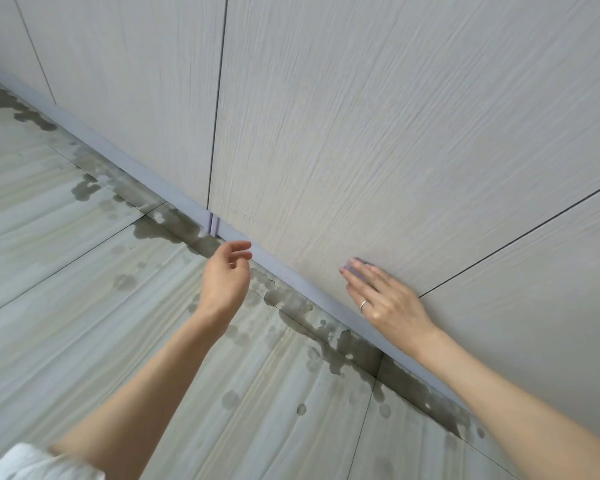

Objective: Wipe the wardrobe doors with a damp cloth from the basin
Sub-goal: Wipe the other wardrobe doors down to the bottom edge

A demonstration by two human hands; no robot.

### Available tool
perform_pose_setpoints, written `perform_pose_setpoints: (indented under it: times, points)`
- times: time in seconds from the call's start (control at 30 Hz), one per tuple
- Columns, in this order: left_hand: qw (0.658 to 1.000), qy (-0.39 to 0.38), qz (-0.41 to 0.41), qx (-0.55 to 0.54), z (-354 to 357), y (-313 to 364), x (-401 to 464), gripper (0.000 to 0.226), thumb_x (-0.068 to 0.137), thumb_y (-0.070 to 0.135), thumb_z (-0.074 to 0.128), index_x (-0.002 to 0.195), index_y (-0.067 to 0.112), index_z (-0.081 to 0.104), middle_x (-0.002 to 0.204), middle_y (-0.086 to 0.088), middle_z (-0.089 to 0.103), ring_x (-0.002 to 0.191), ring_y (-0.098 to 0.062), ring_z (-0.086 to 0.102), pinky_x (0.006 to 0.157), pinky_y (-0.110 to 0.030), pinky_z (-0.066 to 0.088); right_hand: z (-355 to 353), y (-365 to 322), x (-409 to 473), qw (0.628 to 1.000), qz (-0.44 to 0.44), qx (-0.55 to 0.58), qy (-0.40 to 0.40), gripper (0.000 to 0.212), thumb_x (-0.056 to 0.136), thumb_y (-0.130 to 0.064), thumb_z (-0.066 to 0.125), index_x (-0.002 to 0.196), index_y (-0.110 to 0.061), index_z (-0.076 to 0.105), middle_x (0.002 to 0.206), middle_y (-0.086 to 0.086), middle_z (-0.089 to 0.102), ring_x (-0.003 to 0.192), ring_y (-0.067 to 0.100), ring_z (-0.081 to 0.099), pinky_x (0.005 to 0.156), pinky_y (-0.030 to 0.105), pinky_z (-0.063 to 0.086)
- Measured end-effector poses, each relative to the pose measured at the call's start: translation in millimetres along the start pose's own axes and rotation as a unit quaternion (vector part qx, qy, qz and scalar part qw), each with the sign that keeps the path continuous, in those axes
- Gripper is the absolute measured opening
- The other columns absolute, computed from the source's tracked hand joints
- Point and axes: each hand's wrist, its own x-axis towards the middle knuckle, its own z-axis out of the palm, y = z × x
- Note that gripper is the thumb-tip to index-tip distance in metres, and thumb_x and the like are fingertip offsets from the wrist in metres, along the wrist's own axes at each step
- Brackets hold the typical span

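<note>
The wardrobe doors are pale panels with a fine wood grain, split by thin dark gaps. My right hand, with a ring on one finger, lies flat against the lower part of the middle door. It presses a small lilac-grey cloth to the panel, and only a sliver of the cloth shows past my fingertips. My left hand hangs free in front of the plinth with loosely curled fingers and nothing in it. The basin is out of view.
A grey plinth runs under the doors. Dark wet patches and drops spread along its foot over the pale striped floor tiles. A white sleeve shows at the bottom left corner.
</note>
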Motion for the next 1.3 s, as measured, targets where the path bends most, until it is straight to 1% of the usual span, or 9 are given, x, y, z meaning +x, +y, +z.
perform_pose_setpoints:
  times: [0.1, 0.23, 0.47, 0.6, 0.73, 0.9, 1.0, 1.17, 1.3]
  points:
    - [0.992, -0.019, 0.089, 0.091, -7, 17, 18, 0.039, 0.098, 0.010, 0.036, 0.135, 0.017, 0.045, 0.137, -0.006, 0.043, 0.124, -0.014, 0.042, 0.108, -0.029, 0.029, -14, 13, 35, 0.994, 0.056, 0.009, 0.093, 0.018, 0.088, 0.010, 0.054, 0.095, 0.008, 0.071, 0.113, 0.018, 0.065, 0.109, 0.035, 0.060, 0.087, 0.041, 0.053]
    - [0.980, -0.030, 0.157, 0.118, -19, 50, 47, 0.051, 0.099, 0.009, 0.031, 0.148, 0.021, 0.023, 0.155, -0.001, 0.016, 0.143, -0.011, 0.014, 0.111, -0.020, 0.010, -24, 24, 90, 0.974, 0.121, 0.021, 0.193, 0.033, 0.098, 0.003, 0.038, 0.094, 0.008, 0.070, 0.115, 0.025, 0.062, 0.112, 0.041, 0.057, 0.093, 0.047, 0.049]
    - [0.989, -0.053, 0.122, 0.067, -22, 66, 75, 0.068, 0.092, -0.005, 0.022, 0.151, 0.024, 0.004, 0.158, 0.007, -0.006, 0.143, -0.004, -0.006, 0.086, 0.010, 0.001, 35, -18, 59, 0.997, -0.010, 0.077, 0.024, 0.012, 0.063, 0.000, 0.082, 0.072, 0.000, 0.074, 0.101, 0.013, 0.071, 0.098, 0.027, 0.067, 0.082, 0.034, 0.055]
    - [0.992, -0.024, 0.096, 0.075, -35, 63, 85, 0.072, 0.089, -0.009, 0.020, 0.151, 0.023, 0.001, 0.158, 0.007, -0.008, 0.144, -0.007, -0.008, 0.113, -0.023, -0.004, 32, -13, 71, 0.997, -0.033, 0.072, -0.015, 0.011, 0.064, 0.001, 0.081, 0.071, -0.003, 0.074, 0.105, 0.013, 0.070, 0.102, 0.027, 0.066, 0.087, 0.036, 0.054]
    - [0.991, -0.044, 0.096, 0.077, -42, 60, 92, 0.075, 0.087, -0.012, 0.019, 0.151, 0.023, 0.001, 0.158, 0.007, -0.010, 0.144, -0.009, -0.009, 0.117, -0.029, -0.003, 31, 1, 132, 0.991, 0.037, 0.034, 0.122, 0.036, 0.094, 0.007, 0.038, 0.091, -0.005, 0.072, 0.117, 0.014, 0.065, 0.113, 0.029, 0.059, 0.097, 0.039, 0.048]
    - [0.988, -0.096, 0.097, 0.073, -50, 62, 105, 0.078, 0.085, -0.014, 0.019, 0.151, 0.028, 0.007, 0.157, 0.012, -0.008, 0.144, -0.008, -0.009, 0.118, -0.033, -0.002, 67, -22, 106, 0.996, -0.061, 0.035, 0.045, 0.006, 0.076, -0.007, 0.071, 0.081, -0.007, 0.075, 0.110, 0.011, 0.069, 0.106, 0.025, 0.064, 0.091, 0.035, 0.051]
    - [0.985, -0.124, 0.097, 0.065, -51, 57, 112, 0.080, 0.085, -0.014, 0.019, 0.150, 0.031, 0.006, 0.157, 0.016, -0.010, 0.144, -0.006, -0.008, 0.118, -0.033, 0.000, 75, -28, 88, 0.992, -0.104, 0.036, -0.065, 0.014, 0.063, -0.017, 0.080, 0.076, -0.013, 0.076, 0.107, 0.006, 0.070, 0.104, 0.020, 0.065, 0.090, 0.031, 0.052]
    - [0.983, -0.142, 0.104, 0.049, -57, 47, 119, 0.082, 0.085, -0.015, 0.021, 0.149, 0.035, 0.009, 0.156, 0.018, -0.007, 0.144, -0.006, -0.009, 0.117, -0.030, 0.000, 74, -20, 157, 0.996, -0.012, 0.030, 0.088, 0.025, 0.089, -0.002, 0.049, 0.081, -0.008, 0.072, 0.113, 0.012, 0.067, 0.111, 0.025, 0.061, 0.096, 0.036, 0.049]
    - [0.980, -0.160, 0.106, 0.051, -64, 41, 124, 0.083, 0.084, -0.015, 0.021, 0.148, 0.038, 0.014, 0.156, 0.022, -0.002, 0.143, -0.005, -0.010, 0.113, -0.027, -0.003, 90, -32, 185, 0.991, -0.003, 0.060, 0.115, 0.005, 0.079, -0.005, 0.069, 0.077, -0.006, 0.073, 0.106, 0.012, 0.070, 0.105, 0.025, 0.065, 0.090, 0.035, 0.052]
